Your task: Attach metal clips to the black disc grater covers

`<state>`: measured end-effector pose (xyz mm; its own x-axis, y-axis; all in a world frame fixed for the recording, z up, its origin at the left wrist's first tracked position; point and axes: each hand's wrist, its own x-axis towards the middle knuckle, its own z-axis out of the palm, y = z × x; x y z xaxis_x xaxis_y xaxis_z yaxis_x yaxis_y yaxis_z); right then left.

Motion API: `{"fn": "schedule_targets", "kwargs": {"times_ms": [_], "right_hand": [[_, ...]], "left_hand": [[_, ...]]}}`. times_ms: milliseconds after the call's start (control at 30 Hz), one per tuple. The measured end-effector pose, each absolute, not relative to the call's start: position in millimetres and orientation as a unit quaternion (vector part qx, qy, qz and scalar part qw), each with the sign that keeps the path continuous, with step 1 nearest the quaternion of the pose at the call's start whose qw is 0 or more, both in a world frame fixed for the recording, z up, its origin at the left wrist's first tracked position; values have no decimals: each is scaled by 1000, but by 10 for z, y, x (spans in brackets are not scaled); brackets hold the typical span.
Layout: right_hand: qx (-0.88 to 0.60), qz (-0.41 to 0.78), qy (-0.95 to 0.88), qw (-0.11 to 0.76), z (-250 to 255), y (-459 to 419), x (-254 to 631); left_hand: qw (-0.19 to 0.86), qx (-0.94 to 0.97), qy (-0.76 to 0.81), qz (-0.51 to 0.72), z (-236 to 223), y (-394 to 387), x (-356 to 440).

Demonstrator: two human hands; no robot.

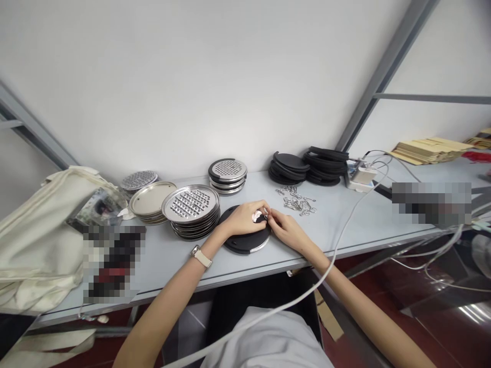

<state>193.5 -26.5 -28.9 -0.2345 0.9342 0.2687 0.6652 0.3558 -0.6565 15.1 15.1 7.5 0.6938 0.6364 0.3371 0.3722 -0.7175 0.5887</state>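
Grip contents cannot be discerned from here: left hand (246, 218) and right hand (287, 230) meet at bent fingertips over the black disc (245, 243), just below frame centre.

A round black disc (245, 243), silvery along its near-right edge, is partly covered by the left hand (247, 219).

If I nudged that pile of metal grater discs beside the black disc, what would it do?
The pile of grater discs would probably slide apart, since nothing visible binds it together. The top disc might shift first, as it seems to jut out leftward. It likely feels stiff, judging by its shiny metal.
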Motion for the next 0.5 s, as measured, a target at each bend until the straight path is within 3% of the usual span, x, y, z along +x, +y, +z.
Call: {"fn": "schedule_targets", "kwargs": {"times_ms": [500], "right_hand": [[-528,172,-764,328,-299,-278,1923]], "left_hand": [[257,882,291,267,75,153,150]]}}
